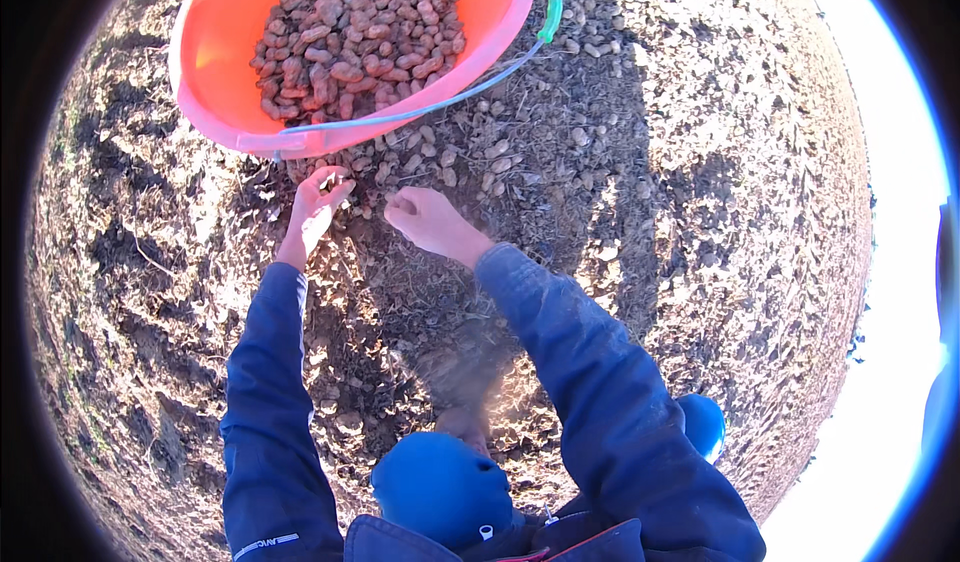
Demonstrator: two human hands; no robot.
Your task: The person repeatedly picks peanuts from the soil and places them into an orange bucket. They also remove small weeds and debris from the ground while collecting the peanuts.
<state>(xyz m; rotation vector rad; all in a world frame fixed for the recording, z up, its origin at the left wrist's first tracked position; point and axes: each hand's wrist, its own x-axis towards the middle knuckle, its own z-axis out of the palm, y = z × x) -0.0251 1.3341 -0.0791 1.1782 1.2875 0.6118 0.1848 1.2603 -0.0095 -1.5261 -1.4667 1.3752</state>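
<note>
A large orange-red plastic bucket (217, 97) fills the upper left, with a heap of unshelled peanuts (360, 44) inside. My left hand (313, 208) is just below its near rim, thumb and fingers curled towards each other; whether something small sits between them is unclear. To its right, my right hand (429, 221) is low over the soil with its fingers curled in, and their inner side is hidden. Loose peanuts (448, 158) lie on the ground between the bucket and my hands, and others are scattered to the right.
The bucket's wire handle (450, 101) hangs over its near side, with a green grip (553, 8) on the right. Dry leaves and stalks cover the field soil (735, 239). My blue-clad knee (439, 483) is at the bottom; another blue rounded shape (703, 423) shows beside my right sleeve.
</note>
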